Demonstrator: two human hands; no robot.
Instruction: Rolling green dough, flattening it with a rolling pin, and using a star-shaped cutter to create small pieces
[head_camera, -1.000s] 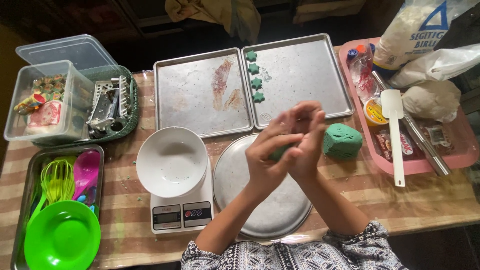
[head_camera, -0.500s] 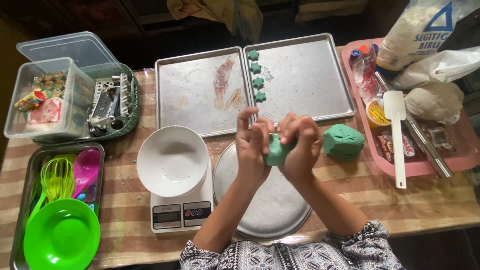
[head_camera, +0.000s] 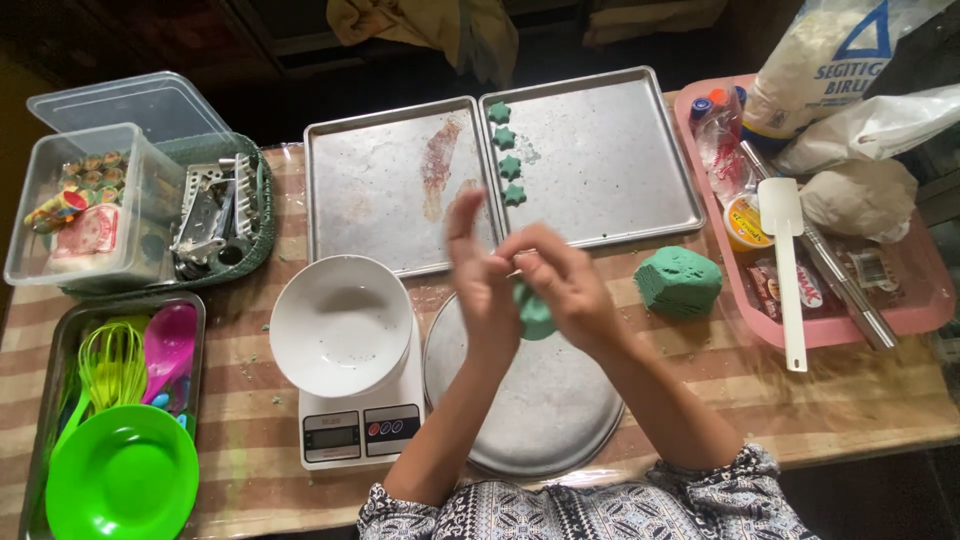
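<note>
So both hands, left hand (head_camera: 478, 275) and right hand (head_camera: 567, 290), pinch a soft green dough lump (head_camera: 535, 312) over the round metal pan (head_camera: 540, 420), striped desk (head_camera: 850, 400) underneath, dough block (head_camera: 678, 282) at 3 o'clock.

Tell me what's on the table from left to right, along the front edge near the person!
Green plate → kitchen scale with a white bowl on it → round metal pan → white spatula on the pink tray.

Striped table (head_camera: 860, 400) with baking trays (head_camera: 590, 160), scale (head_camera: 360, 430), round pan (head_camera: 545, 400), green dough lump (head_camera: 678, 282)
</note>
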